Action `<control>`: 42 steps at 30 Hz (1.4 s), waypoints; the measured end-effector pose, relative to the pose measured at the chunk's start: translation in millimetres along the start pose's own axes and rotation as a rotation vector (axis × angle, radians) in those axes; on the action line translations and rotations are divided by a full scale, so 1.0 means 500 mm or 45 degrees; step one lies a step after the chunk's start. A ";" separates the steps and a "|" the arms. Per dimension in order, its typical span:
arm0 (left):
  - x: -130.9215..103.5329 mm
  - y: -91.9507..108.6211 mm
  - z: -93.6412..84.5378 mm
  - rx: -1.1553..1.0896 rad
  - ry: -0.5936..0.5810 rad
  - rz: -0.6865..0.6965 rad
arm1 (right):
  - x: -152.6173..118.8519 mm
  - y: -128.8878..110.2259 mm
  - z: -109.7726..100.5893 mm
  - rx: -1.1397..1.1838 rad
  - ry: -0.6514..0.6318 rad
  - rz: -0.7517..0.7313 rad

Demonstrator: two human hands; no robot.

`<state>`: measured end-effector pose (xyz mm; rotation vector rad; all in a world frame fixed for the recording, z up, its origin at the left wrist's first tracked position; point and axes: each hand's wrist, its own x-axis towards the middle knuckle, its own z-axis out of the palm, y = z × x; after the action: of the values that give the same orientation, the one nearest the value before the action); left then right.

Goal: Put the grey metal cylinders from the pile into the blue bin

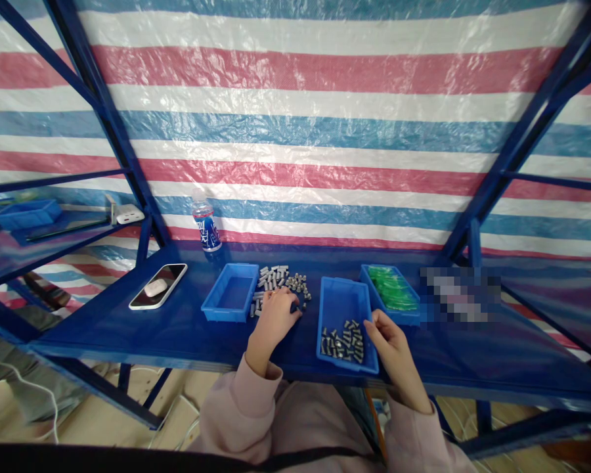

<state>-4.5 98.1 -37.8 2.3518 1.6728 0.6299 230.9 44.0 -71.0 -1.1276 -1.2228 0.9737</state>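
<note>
My left hand [277,316] is over the near side of a loose pile of small metal parts on the blue table. Its fingers are curled down, and what lies under the fingertips is hidden. Grey cylinders [272,278] make up the left of the pile, and short shiny nut-like pieces [298,284] the right. My right hand [390,338] grips the right rim of a blue plastic bin [343,299], thumb at the edge. Metal bolt-like parts [345,343] have gathered in the bin's near end. Left of the pile stands another blue bin [234,292], with nothing in it.
Behind my right hand, a blue bin [408,317] holds green plastic packets [391,287]. A phone [170,282] with a white earbud case [156,287] lies at left. A bottle [207,226] stands at the back. Blue frame posts [113,131] flank the table; striped sheeting [295,131] hangs behind.
</note>
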 end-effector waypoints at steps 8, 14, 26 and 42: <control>0.002 0.000 0.001 -0.030 -0.054 0.033 | 0.010 -0.005 0.003 0.014 -0.001 0.103; 0.004 -0.003 0.002 -0.058 -0.039 0.044 | 0.014 -0.001 0.004 -0.001 -0.038 0.134; 0.013 0.034 -0.010 -0.278 0.229 0.138 | 0.016 -0.007 0.007 -0.061 -0.143 0.077; 0.011 0.023 0.005 -0.232 0.117 0.143 | 0.012 -0.004 0.006 -0.027 -0.148 0.132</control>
<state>7.9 99.5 -34.3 2.3303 1.4565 0.8837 228.4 49.6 -68.0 -1.1740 -1.2797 1.1204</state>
